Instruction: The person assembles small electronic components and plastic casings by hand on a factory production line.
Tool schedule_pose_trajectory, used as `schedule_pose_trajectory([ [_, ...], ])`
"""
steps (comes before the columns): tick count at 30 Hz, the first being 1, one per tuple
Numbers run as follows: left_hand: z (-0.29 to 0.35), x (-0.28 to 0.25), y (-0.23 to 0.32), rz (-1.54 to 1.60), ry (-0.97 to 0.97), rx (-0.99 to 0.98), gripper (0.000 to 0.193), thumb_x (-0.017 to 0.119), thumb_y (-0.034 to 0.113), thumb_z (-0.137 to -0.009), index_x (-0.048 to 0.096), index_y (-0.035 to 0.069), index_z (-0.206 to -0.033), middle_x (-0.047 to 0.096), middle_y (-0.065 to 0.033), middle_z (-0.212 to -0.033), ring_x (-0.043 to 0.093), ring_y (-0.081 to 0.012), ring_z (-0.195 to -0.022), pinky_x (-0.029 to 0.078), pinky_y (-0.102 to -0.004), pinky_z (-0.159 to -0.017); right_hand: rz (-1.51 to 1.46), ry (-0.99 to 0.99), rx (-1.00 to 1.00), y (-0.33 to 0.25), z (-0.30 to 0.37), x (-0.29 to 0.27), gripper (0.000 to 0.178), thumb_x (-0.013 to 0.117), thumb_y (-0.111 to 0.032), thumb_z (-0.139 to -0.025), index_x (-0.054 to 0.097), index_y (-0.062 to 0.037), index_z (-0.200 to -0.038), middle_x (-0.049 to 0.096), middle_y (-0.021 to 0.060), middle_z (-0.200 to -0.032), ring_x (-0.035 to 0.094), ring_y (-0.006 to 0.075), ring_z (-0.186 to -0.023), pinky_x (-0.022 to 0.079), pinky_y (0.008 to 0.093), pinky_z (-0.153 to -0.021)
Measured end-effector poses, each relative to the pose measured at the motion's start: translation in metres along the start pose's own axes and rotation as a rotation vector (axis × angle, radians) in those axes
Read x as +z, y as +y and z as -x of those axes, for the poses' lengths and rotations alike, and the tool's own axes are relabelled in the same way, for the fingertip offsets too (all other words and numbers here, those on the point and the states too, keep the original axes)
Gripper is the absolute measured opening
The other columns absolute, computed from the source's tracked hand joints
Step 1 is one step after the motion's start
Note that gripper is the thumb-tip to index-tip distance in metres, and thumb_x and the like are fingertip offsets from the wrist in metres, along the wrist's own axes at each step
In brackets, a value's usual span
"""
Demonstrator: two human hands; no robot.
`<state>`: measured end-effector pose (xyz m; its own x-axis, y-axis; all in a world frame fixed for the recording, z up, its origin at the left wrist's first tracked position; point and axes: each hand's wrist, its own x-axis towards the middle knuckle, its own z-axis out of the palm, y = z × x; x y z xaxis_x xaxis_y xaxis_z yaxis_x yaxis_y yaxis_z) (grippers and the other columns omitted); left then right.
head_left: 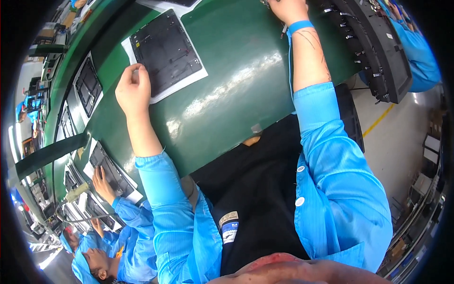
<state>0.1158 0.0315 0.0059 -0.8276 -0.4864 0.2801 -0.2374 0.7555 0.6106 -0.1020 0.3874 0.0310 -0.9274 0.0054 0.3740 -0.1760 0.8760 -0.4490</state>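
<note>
A flat black panel (pixel 166 51), like a device housing with small fittings along its edges, lies on a white sheet (pixel 183 83) on the green bench. My left hand (pixel 134 90) is at the panel's near left corner, its fingers curled closed. Whatever they may pinch is hidden. My right hand (pixel 289 10) reaches to the far edge of the view, partly cut off. Its fingers bend together around something small and dark that I cannot make out. A blue wrist strap (pixel 301 25) with a cord circles my right wrist.
The green bench top (pixel 227 128) spreads before me. At right stands a long black rack (pixel 373 52) with metal clips, a person's blue sleeve (pixel 416 61) beyond it. Further left, another panel (pixel 88 86) lies on paper; a co-worker's hand (pixel 102 183) rests by another panel (pixel 113 173).
</note>
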Motion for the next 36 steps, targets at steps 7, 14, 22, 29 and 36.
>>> schedule_pose_trajectory([
  [7,0.000,0.013,0.015,-0.051,0.069,0.501,0.008,0.073,0.011,-0.083,0.075,0.008,-0.091,0.073,-0.0080,-0.099,0.064,-0.0299,-0.099,0.050,-0.0403,-0.092,-0.109,0.035,-0.043,-0.010,0.006,-0.011,0.014,0.078,-0.021,-0.079,0.081,-0.0159,-0.092,0.073,0.0109,-0.098,0.070,0.0326,-0.094,0.056,0.0447,-0.088],
  [14,0.002,0.023,0.011,0.040,-0.088,0.396,0.010,0.073,0.012,-0.084,0.075,0.008,-0.093,0.073,-0.0071,-0.101,0.066,-0.0288,-0.101,0.050,-0.0398,-0.094,-0.493,0.209,-0.089,0.013,-0.013,0.019,0.014,0.075,-0.014,-0.084,0.073,-0.0024,-0.092,0.072,0.0115,-0.083,0.071,0.0232,-0.078,0.056,0.0356,-0.076],
  [22,-0.002,0.029,0.001,-0.027,-0.085,0.452,0.012,0.071,0.019,-0.085,0.077,0.015,-0.094,0.072,-0.0037,-0.099,0.065,-0.0273,-0.100,0.047,-0.0407,-0.093,-0.986,0.513,-0.267,-0.052,0.014,0.012,0.028,0.062,0.002,-0.096,0.067,-0.0014,-0.124,0.067,0.0011,-0.099,0.061,0.0074,-0.084,0.050,0.0225,-0.076],
  [29,0.004,0.035,0.006,-0.067,0.066,0.437,0.016,0.070,0.019,-0.083,0.077,0.014,-0.096,0.074,-0.0039,-0.100,0.066,-0.0285,-0.100,0.048,-0.0408,-0.094,-1.242,-0.502,0.040,-0.122,0.091,0.039,0.013,0.065,-0.002,-0.096,0.062,-0.0032,-0.108,0.070,0.0055,-0.090,0.069,0.0119,-0.074,0.053,0.0238,-0.063],
  [36,0.026,0.016,0.089,0.474,-0.293,-0.099,0.023,0.069,0.005,-0.095,0.062,-0.001,-0.116,0.071,-0.0094,-0.097,0.067,-0.0132,-0.086,0.055,-0.0271,-0.080,-1.227,-0.785,0.028,-0.124,0.103,0.052,0.010,0.070,-0.007,-0.096,0.063,-0.0028,-0.101,0.072,0.0061,-0.088,0.070,0.0128,-0.076,0.055,0.0249,-0.065],
])
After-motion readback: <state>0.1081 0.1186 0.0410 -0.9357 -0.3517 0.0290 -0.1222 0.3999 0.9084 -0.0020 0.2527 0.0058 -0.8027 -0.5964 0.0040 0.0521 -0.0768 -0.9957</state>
